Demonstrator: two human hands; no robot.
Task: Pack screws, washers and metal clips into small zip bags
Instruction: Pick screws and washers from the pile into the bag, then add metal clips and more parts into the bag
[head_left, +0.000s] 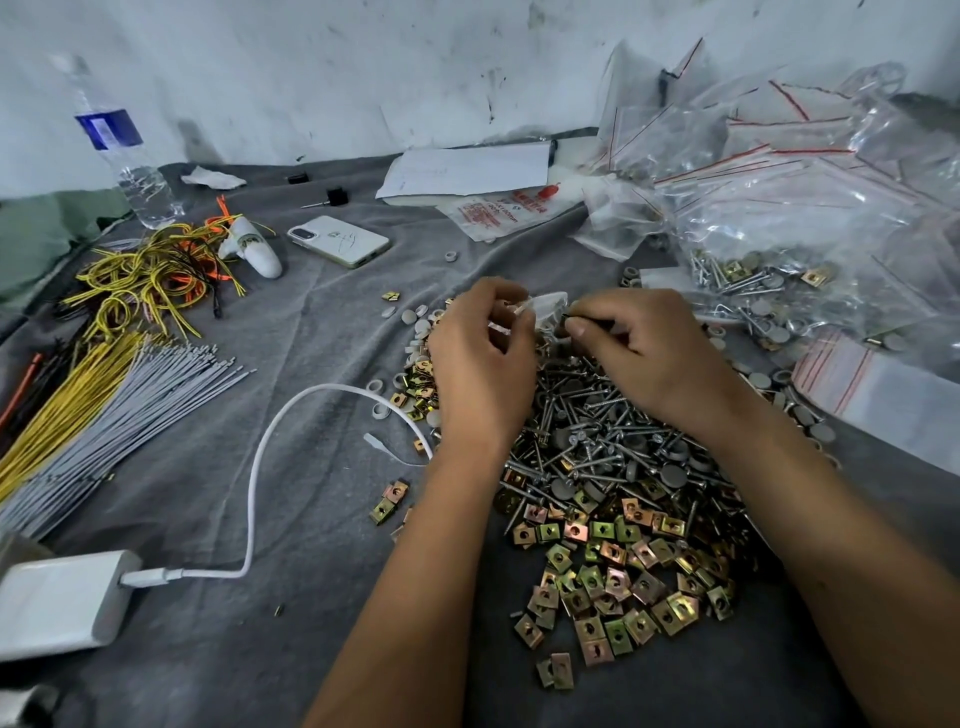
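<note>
Holding the zip bag (545, 312) open, left hand (480, 358) pinching its mouth, feed right hand's (641, 348) pinched screw (574, 315) point-first (avoiding punctures).

Surface is covered by a grey cloth (322, 332). Far left corner: water bottle (122, 150). Left edge: bundled grey and yellow wires (98, 395); power bank (57, 605) near front. Centre: phone (338, 241). Right half: loose screws (587, 431), metal clips (618, 571). Far right corner: filled zip bags (789, 208).
</note>
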